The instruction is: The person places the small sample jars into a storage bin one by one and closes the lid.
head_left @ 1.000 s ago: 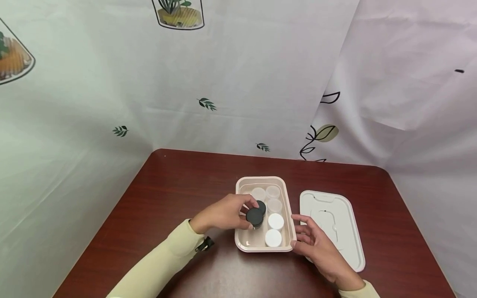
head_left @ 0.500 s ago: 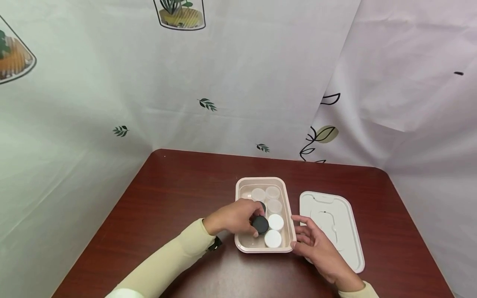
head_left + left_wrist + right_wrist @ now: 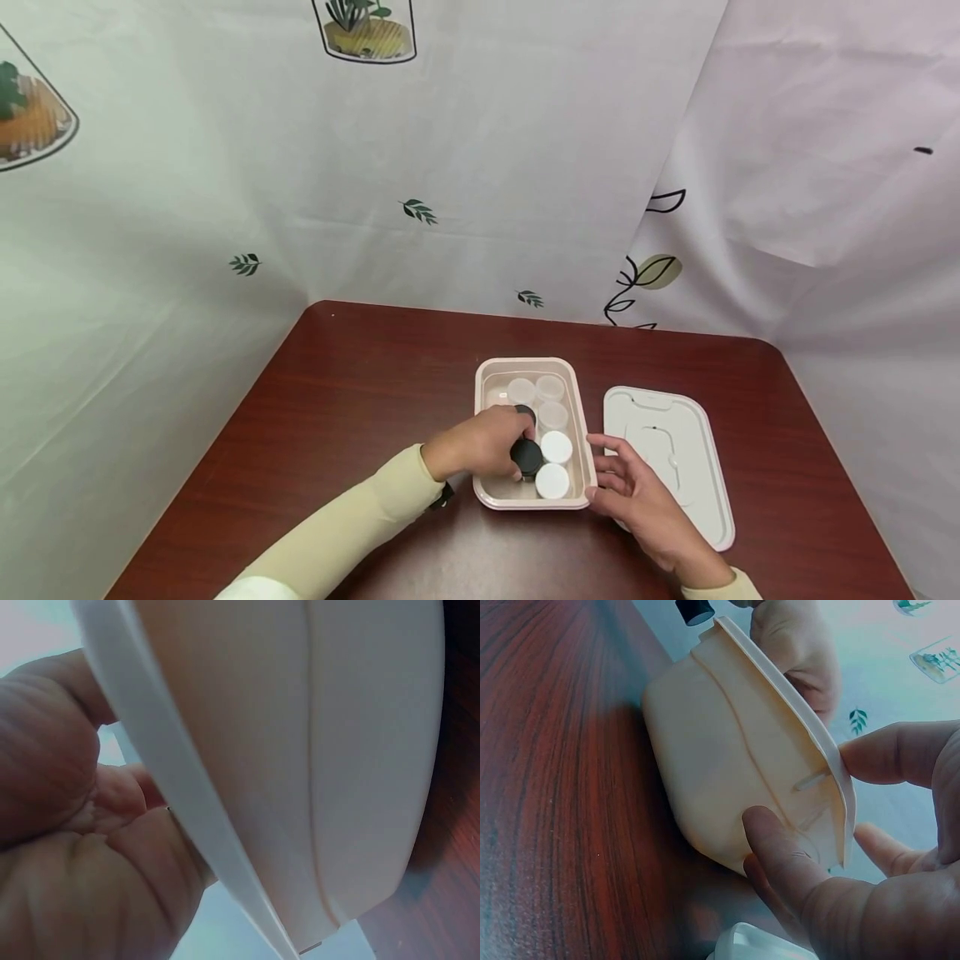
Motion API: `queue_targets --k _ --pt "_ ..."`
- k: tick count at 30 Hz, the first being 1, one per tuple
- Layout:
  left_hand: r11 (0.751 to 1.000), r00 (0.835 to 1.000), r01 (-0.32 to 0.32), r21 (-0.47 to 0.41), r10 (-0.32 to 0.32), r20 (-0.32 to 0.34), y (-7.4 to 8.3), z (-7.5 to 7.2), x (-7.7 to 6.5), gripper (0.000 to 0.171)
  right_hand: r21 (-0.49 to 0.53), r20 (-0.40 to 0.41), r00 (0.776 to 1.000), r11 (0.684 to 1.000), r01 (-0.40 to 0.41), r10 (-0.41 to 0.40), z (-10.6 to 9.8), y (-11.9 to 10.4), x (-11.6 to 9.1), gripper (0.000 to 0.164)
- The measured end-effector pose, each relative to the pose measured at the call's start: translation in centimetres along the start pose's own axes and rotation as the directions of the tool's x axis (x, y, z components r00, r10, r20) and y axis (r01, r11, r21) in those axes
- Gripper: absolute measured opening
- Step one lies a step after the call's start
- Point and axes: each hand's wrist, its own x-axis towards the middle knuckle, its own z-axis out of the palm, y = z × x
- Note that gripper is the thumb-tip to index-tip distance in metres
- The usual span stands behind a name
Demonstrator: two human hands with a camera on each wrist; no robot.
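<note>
In the head view my left hand (image 3: 491,442) reaches into a pale beige plastic box (image 3: 483,500) and grips a small round jar with a black lid (image 3: 527,457). A second black lid (image 3: 527,412) shows just beyond its fingers. White-lidded jars (image 3: 556,447) stand right of the held jar, and clear-lidded jars (image 3: 550,387) fill the far end. My right hand (image 3: 637,500) touches the box's right side, its fingertips on the rim and outer wall (image 3: 712,757). In the left wrist view the box wall (image 3: 360,750) hides the jars and the left fingertips.
A white lid (image 3: 675,450) lies flat on the table just right of the box, partly under my right hand. The dark red wooden table (image 3: 360,392) extends around them. A patterned fabric sheet (image 3: 480,167) hangs behind and at the sides.
My left hand has moved right and nearer to me with the black-lidded jar, lowering it beside the white-lidded jars. My right hand keeps its place on the box.
</note>
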Motion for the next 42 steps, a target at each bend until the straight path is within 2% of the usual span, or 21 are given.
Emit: queue_targets --k 6,16,26,36,39,42 --pt "0.999 0.999 0.033 0.043 -0.033 0.007 0.3 0.0 -0.2 0.04 0.008 0.007 1.0 1.0 0.004 -0.004 0.0 0.2 0.0 0.077" --pt "0.996 0.999 0.048 0.072 -0.047 -0.022 0.7 0.0 -0.3 0.04 0.013 0.009 1.0 1.0 0.005 -0.005 0.2 0.1 0.0 0.076" --pt "0.993 0.997 0.062 0.097 -0.057 -0.048 0.8 0.2 -0.4 0.03 0.009 0.01 1.0 1.0 0.006 -0.006 0.2 0.1 -0.1 0.076" --pt "0.994 0.994 0.09 0.069 -0.086 -0.064 1.3 -0.4 -1.1 0.04 0.0 -0.008 1.0 1.0 0.004 -0.004 0.3 0.0 -0.1 0.075" --pt "0.995 0.992 0.085 0.043 -0.08 -0.099 1.5 -0.6 -1.5 0.041 -0.011 -0.018 1.0 1.0 0.006 -0.006 0.3 -0.1 -0.1 0.074" --pt "0.997 0.982 0.08 -0.024 -0.083 -0.167 1.9 -0.6 -2.0 0.043 -0.033 -0.032 0.999 0.999 0.02 -0.021 0.1 -0.4 -0.4 0.072"
